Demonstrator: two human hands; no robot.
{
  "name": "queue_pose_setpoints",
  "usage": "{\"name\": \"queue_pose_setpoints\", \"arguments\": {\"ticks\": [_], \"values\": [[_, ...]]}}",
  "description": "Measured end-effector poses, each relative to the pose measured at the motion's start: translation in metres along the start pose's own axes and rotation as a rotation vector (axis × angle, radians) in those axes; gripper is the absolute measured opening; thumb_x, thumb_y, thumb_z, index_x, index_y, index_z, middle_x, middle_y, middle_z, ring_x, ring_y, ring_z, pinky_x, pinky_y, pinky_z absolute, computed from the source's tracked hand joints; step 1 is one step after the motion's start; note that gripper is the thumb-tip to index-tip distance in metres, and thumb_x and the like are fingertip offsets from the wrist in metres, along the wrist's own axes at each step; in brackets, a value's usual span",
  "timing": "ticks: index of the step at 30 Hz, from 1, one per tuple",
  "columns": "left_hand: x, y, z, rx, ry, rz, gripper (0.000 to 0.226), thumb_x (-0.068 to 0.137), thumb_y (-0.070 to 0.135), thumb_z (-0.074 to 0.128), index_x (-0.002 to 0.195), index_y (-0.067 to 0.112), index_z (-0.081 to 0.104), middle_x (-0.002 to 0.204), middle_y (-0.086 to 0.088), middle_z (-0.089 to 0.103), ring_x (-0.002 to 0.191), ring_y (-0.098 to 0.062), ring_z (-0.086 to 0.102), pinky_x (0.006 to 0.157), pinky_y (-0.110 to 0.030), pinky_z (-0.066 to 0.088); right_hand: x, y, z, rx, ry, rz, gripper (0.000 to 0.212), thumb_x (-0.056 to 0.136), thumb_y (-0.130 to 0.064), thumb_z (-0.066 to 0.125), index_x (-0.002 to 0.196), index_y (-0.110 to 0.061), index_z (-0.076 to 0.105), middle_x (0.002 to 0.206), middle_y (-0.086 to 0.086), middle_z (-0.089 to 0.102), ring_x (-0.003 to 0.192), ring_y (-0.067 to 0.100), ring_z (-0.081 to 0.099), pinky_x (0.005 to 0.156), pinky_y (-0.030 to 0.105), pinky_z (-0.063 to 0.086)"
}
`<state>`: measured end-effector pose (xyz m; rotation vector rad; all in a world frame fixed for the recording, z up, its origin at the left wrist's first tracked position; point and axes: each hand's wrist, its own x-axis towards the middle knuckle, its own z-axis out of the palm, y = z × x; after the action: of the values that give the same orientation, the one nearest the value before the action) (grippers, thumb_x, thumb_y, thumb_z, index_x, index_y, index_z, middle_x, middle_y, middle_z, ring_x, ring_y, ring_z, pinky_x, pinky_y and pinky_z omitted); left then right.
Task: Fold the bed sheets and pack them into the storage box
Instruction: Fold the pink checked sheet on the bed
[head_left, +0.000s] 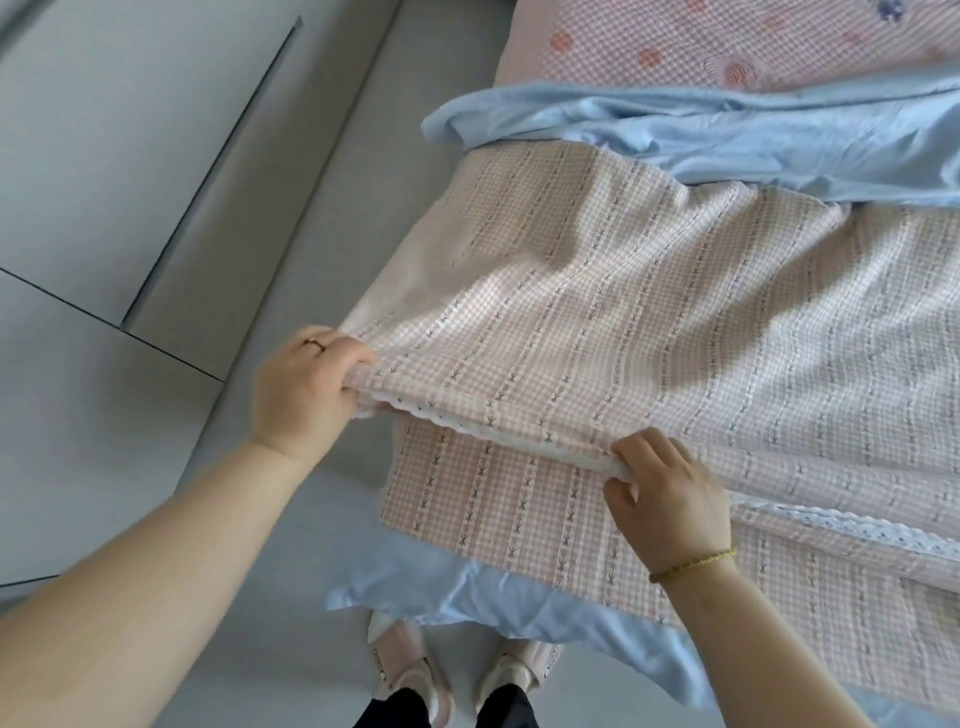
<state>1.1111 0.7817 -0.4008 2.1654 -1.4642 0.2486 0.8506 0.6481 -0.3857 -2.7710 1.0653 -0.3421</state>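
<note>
Head camera, looking steeply down at the edge of a bed. Pale grey floor (156, 415) fills the left half of the scene.

A pink and white checked sheet (649, 322), with lines of small dark crosses, spreads across the middle and right. It is doubled over, with the upper layer lying on a lower layer that hangs toward the near side.

A light blue sheet (727, 135) lies crumpled along the far edge of the checked sheet. More blue cloth shows beneath the sheet's near edge.

Pink dotted bedding (727, 41) with red round marks sits at the far right.

Two bare forearms reach in from the near side. The left hand (304, 395) curls its grip round the left corner of the upper layer, fingers on top and thumb side under. The right hand (670, 499) has a narrow grip, pinching the same layer's white lace edge (493, 431) further right. That lace edge runs taut between the two hands.

Pink and white shoes (410, 670) stand on the floor at the near edge. A gold bracelet (696, 564) circles the right wrist. A thin ring (314, 343) sits on a left finger.
</note>
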Motion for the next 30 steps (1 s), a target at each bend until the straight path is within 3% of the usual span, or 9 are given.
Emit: {"name": "queue_pose_setpoints", "arguments": {"ticks": [3,7,11,15,17,20,23,26,30], "values": [[-0.037,0.002,-0.009,-0.049,0.030,-0.040,0.034,0.057,0.009,0.032,0.078,0.019,0.057,0.062,-0.013,0.066,0.077,-0.017,0.045,0.049,-0.026,0.046,-0.025,-0.001,0.006,0.083,0.052,-0.049,0.026,0.065,-0.016,0.041,0.062,-0.009,0.066,0.057,-0.001,0.060,0.046,0.020,0.057,0.044,0.018,0.036],[-0.089,-0.001,0.007,0.032,-0.125,-0.064,0.035,0.057,0.005,0.034,0.063,0.008,0.068,0.062,-0.008,0.067,0.073,-0.015,0.050,0.043,-0.021,0.047,-0.057,0.001,0.022,0.092,0.005,-0.088,0.031,0.064,-0.019,0.041,0.064,-0.013,0.071,0.062,-0.003,0.066,0.050,0.019,0.061,0.049,0.022,0.045],[-0.101,-0.010,0.025,0.135,-0.396,-0.245,0.037,0.039,-0.023,0.069,0.068,0.001,0.069,0.068,-0.016,0.067,0.056,-0.034,0.064,0.042,-0.032,0.049,-0.074,0.002,0.039,0.047,-0.057,-0.045,0.035,0.065,-0.021,0.039,0.070,-0.019,0.074,0.072,-0.006,0.069,0.072,0.013,0.053,0.058,0.026,0.052],[-0.098,0.010,0.031,0.113,-0.487,-0.203,0.057,0.021,-0.009,0.084,0.074,0.002,0.067,0.073,-0.017,0.067,0.052,-0.038,0.062,0.046,-0.038,0.051,-0.096,-0.003,0.037,0.128,0.031,0.141,0.033,0.067,-0.028,0.042,0.088,-0.021,0.066,0.091,0.002,0.070,0.096,0.018,0.044,0.084,0.033,0.046],[-0.097,0.031,0.035,-0.031,-0.365,-0.124,0.061,0.035,-0.003,0.081,0.093,0.005,0.063,0.092,-0.018,0.068,0.072,-0.038,0.065,0.064,-0.042,0.053,-0.113,-0.004,0.032,0.215,0.131,0.335,0.028,0.072,-0.026,0.047,0.097,-0.021,0.058,0.104,0.012,0.065,0.105,0.024,0.043,0.086,0.040,0.046],[-0.093,0.079,0.039,-0.210,-0.254,0.107,0.039,0.065,0.020,0.051,0.104,0.016,0.051,0.104,-0.008,0.064,0.096,-0.022,0.051,0.084,-0.030,0.044,-0.128,0.006,0.013,0.524,0.332,0.926,0.024,0.081,0.002,0.059,0.105,-0.002,0.061,0.117,0.022,0.053,0.111,0.034,0.047,0.090,0.035,0.039],[-0.087,0.134,0.058,-0.230,-0.330,0.341,0.036,0.067,0.022,0.040,0.102,0.022,0.049,0.098,0.005,0.065,0.088,-0.012,0.051,0.073,-0.024,0.049,-0.133,0.040,-0.009,1.021,0.392,1.463,0.024,0.090,0.003,0.047,0.113,-0.003,0.052,0.101,0.013,0.062,0.089,0.019,0.058,0.078,0.019,0.047],[-0.077,0.175,0.079,-0.200,-0.367,0.398,0.051,0.049,0.019,0.064,0.099,0.023,0.057,0.085,0.007,0.070,0.075,-0.011,0.064,0.056,-0.018,0.051,-0.130,0.078,-0.022,1.511,0.404,1.586,0.013,0.094,-0.001,0.040,0.091,-0.004,0.052,0.051,-0.002,0.066,0.045,0.007,0.062,0.041,0.013,0.046],[-0.064,0.224,0.104,-0.147,-0.358,0.394,0.040,0.037,0.004,0.060,0.074,0.014,0.072,0.069,0.003,0.069,0.057,-0.018,0.066,0.042,-0.024,0.050,-0.128,0.113,-0.032,1.610,0.307,1.577,0.021,0.095,-0.018,0.043,0.078,-0.011,0.052,0.055,-0.001,0.062,0.043,0.011,0.053,0.038,0.015,0.037]]}}
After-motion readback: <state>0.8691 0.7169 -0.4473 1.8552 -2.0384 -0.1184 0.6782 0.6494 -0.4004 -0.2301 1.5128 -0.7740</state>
